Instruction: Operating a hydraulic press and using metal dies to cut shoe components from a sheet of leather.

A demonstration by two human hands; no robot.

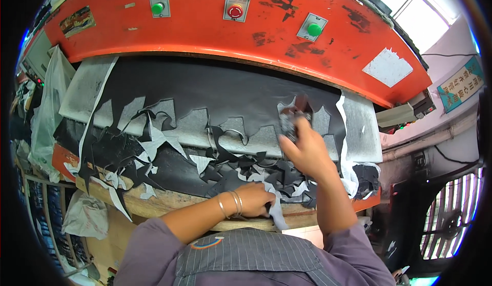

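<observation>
My right hand (pixel 309 145) is closed around a dark, motion-blurred cutting die (pixel 294 117) with a brownish upper part. It is over the front edge of a black sheet of leather-like material (pixel 230 89), whose near side has jagged cut-outs. My left hand (pixel 253 200) rests at the wooden front ledge with its fingers curled in. A pale scrap strip (pixel 277 212) comes out by those fingertips and hangs over the ledge; the fingertips are partly hidden. Black and white-backed offcuts (pixel 154 142) lie between the sheet and the ledge, some curled up.
Behind the sheet stands an orange press (pixel 205 35) with a red button (pixel 235 11) and two green buttons (pixel 314 29). The pale cutting board (pixel 361 127) shows on both sides. A wooden ledge (pixel 169 204) runs along the front. Plastic bags (pixel 51 112) hang at left.
</observation>
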